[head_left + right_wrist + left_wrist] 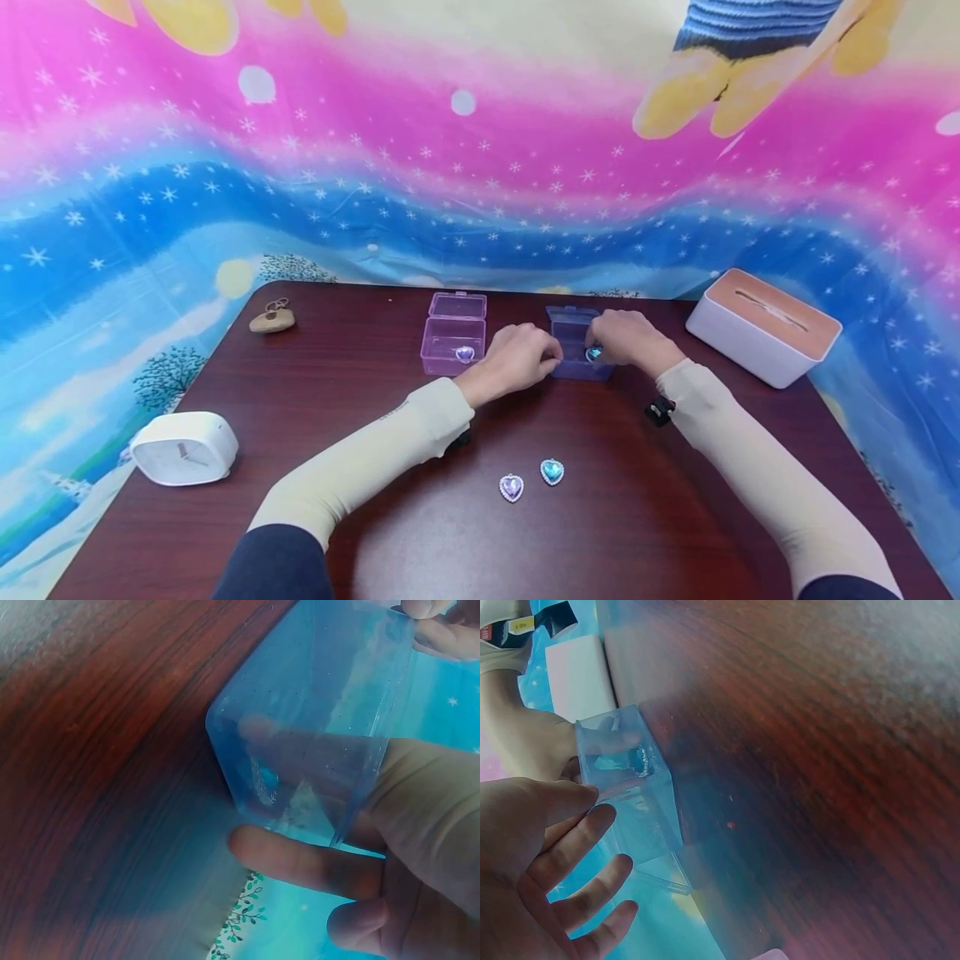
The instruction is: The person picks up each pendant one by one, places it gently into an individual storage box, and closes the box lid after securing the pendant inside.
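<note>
A clear blue plastic box (581, 369) with its lid raised stands between my hands. My left hand (517, 358) pinches the box's left edge between thumb and index finger (600, 821), the other fingers spread apart. Over the right side of the box, my right hand (633, 337) has its thumb reaching inside and another finger (300, 859) outside the wall. A teal heart gem (594, 354) with a silvery rim sits inside, partly hidden by that hand. On the table in front lie a purple heart gem (512, 487) and another teal heart gem (552, 472).
Left of the blue box stands an open pink-purple box (438, 364) holding a purple heart gem (465, 354). A white tissue box (757, 342) is at the back right. A white clock (183, 450) and a small tan object with a cord (272, 321) lie left.
</note>
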`<action>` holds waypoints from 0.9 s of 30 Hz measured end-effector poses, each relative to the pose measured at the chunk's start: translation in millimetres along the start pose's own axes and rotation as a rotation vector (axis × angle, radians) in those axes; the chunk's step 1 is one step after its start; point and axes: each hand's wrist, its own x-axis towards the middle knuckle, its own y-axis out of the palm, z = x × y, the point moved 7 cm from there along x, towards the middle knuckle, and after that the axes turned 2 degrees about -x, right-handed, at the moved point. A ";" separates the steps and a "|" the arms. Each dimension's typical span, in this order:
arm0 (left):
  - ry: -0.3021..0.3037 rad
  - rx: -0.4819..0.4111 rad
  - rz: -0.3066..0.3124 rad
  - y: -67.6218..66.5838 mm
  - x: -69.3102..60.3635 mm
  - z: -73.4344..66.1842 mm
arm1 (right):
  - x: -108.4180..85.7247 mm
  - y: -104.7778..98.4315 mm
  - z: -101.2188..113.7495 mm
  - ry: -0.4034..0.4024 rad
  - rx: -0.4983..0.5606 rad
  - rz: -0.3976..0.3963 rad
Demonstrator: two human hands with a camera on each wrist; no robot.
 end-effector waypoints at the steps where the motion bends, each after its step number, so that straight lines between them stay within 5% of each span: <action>1: -0.003 -0.002 0.003 0.0 0.1 0.0 | 0.1 0.0 -0.5 -0.001 0.002 -0.006; 10: -0.009 -0.011 -0.003 0.7 -0.2 -0.5 | -3.3 -6.6 -0.4 -0.007 0.018 -0.045; 18: -0.017 -0.041 -0.018 -1.4 -9.9 1.9 | -26.8 -41.0 13.1 -0.135 0.034 -0.347; 24: -0.041 -0.053 -0.088 -32.6 -33.7 15.3 | -55.0 -59.7 34.5 -0.265 0.083 -0.555; 27: -0.090 -0.085 -0.151 -54.0 -51.4 34.1 | -68.4 -59.8 48.0 -0.330 0.109 -0.578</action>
